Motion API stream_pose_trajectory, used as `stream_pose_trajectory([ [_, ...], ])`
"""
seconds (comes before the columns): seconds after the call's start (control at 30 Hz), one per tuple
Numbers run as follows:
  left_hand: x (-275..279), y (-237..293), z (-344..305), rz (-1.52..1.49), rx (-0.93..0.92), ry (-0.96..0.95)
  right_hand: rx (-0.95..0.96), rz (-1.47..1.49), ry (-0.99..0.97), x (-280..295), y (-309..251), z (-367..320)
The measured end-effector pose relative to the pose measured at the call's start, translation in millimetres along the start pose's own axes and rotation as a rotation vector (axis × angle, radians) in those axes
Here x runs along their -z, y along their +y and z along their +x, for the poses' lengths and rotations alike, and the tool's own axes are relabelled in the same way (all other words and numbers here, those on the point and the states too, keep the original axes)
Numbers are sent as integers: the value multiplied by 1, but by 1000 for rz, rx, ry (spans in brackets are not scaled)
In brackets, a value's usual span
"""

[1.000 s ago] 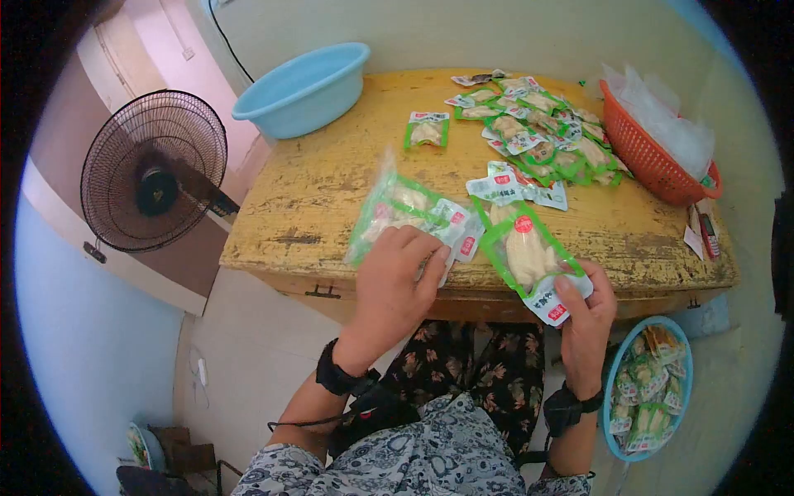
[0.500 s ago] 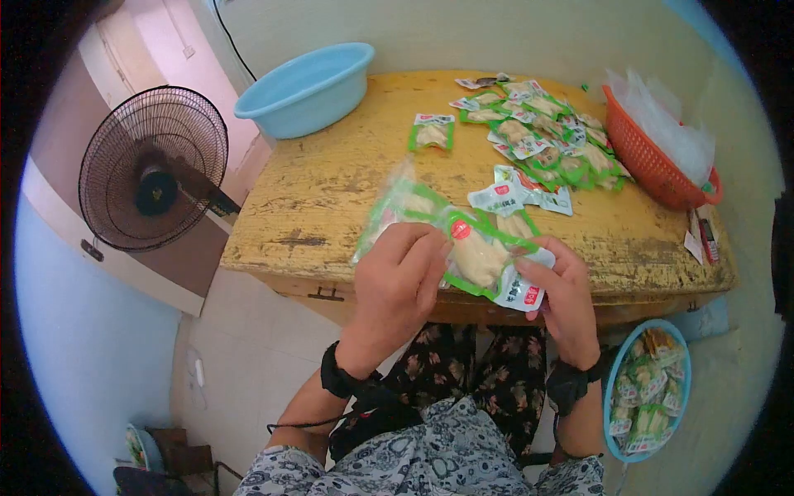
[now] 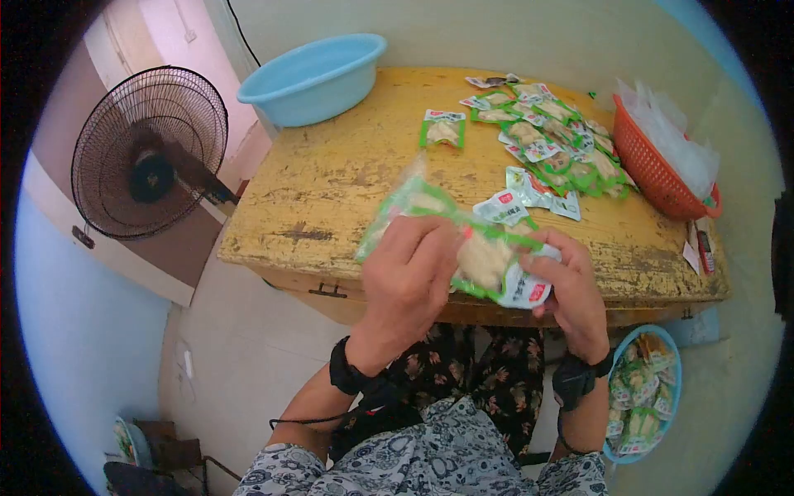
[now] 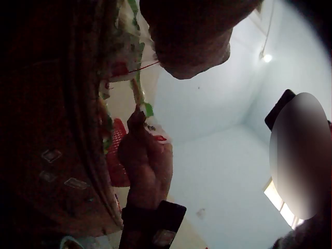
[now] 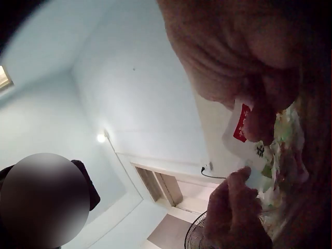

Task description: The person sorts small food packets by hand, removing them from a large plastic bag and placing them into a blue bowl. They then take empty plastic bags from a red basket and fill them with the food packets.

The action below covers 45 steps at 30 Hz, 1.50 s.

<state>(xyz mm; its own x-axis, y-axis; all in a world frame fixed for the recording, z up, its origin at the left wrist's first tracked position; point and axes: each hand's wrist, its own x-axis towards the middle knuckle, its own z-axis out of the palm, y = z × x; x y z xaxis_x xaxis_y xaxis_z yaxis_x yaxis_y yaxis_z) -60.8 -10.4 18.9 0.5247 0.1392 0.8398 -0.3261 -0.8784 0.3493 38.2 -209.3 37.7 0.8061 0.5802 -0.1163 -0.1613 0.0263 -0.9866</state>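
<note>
My left hand (image 3: 426,248) grips a clear plastic bag (image 3: 405,207) with green snack packets inside, just above the near edge of the yellow wooden table (image 3: 331,186). My right hand (image 3: 542,260) pinches a green-edged packet of pale food (image 3: 495,266) by its white, red-labelled end. The packet's other end lies against the bag's mouth under my left fingers. In the right wrist view the white end with its red label (image 5: 243,124) shows beside my thumb. The left wrist view is dark and shows the right hand (image 4: 146,161) on the packet.
A pile of like packets (image 3: 554,140) lies at the table's far right, one single packet (image 3: 444,130) further left. A light blue basin (image 3: 318,78) stands at the far left corner, an orange basket (image 3: 662,165) at the right edge. A fan (image 3: 149,153) and a blue basket of packets (image 3: 645,388) stand on the floor.
My right hand has carried the packet leftward from the table's edge to the bag held by my left hand. The two hands are now together.
</note>
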Motion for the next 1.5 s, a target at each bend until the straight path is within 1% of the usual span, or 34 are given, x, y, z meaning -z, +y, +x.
stream_pose_trajectory([
  [0.03, 1, 1, -1, -15, -2, -8, 3, 47, 53, -5, -3, 0],
  [0.13, 1, -1, -5, -40, -18, -42, 2, 34, -30, -3, -3, 5],
  [0.23, 2, -1, -5, -42, -93, -66, 32, 45, -20, -21, 2, 16],
  [0.33, -6, 4, -4, -87, -152, -41, 233, -125, -45, -31, 16, 42],
  [0.4, -13, 0, -7, -128, -139, -48, 640, -471, 163, -35, 42, 68],
  [0.47, -18, -4, -9, -154, -114, -46, 773, -559, 282, -40, 46, 73],
  [0.53, -18, -7, -11, -160, -67, -35, 629, -383, 290, -48, 37, 60],
  [0.63, -15, -11, -16, -147, 22, -44, 458, -312, 324, -33, 12, 32],
  [0.67, -16, -13, -18, -158, 35, -42, 517, -399, 366, -27, 9, 23],
  [0.77, -18, -14, -17, -207, 77, -58, 642, -904, 504, -3, 14, 12],
  [0.87, -16, -9, -17, -223, 144, -108, 776, -1222, 460, 9, 32, 18],
  [0.97, -14, -7, -18, -232, 192, -128, 763, -1377, 469, 13, 46, 19],
  [1.07, -15, -7, -20, -221, 189, -130, 664, -1381, 399, 15, 43, 9],
  [1.17, -17, -6, -19, -222, 180, -107, 638, -1366, 319, 22, 37, -3],
  [1.23, -17, -3, -18, -235, 200, -89, 664, -1372, 285, 28, 33, -13],
  [1.27, -17, -4, -18, -229, 181, -83, 677, -1375, 266, 31, 32, -16],
  [1.37, -19, -6, -19, -211, 143, -83, 576, -1266, 179, 47, 31, -17],
  [1.47, -17, -2, -17, -189, 157, -121, 441, -1282, 191, 45, 13, -13],
  [1.5, -16, -1, -17, -179, 178, -147, 559, -1337, 161, 46, 7, -6],
])
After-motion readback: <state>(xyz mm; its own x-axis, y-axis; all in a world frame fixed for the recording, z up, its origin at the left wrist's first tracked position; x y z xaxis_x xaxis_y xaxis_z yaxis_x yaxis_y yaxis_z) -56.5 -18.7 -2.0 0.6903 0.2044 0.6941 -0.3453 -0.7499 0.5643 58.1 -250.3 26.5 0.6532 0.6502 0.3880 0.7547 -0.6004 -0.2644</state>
